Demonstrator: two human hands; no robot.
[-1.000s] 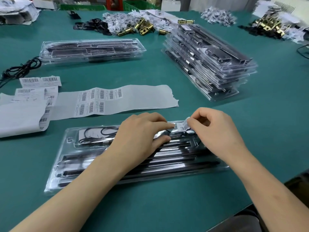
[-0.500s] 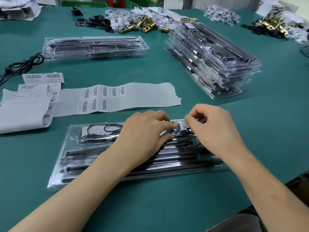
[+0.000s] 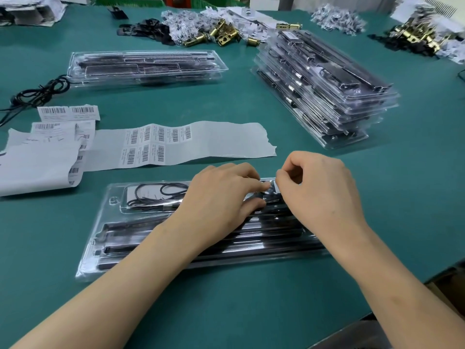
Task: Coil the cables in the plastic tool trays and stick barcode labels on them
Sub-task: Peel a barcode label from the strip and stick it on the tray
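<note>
From my seat I see the tray (image 3: pixel 100 238) lying lengthwise on the green table (image 3: pixel 251 311) at 6 o'clock, close to the person. The cable (image 3: pixel 161 193) sits coiled in the compartment at the tray's 10 o'clock corner. The left hand (image 3: pixel 224 200) rests on the tray, fingers stretched toward 3 o'clock, holding nothing that I can make out. The right hand (image 3: pixel 322 195) is curled, thumb and forefinger pinching the small white label (image 3: pixel 277 188) at the tray's far edge, about 1 o'clock of it. Whether the label touches the plastic I cannot tell. The sheet (image 3: pixel 214 139) of barcodes lies just beyond at 10 o'clock, and a stack (image 3: pixel 327 91) of filled trays stands at 2 o'clock.
</note>
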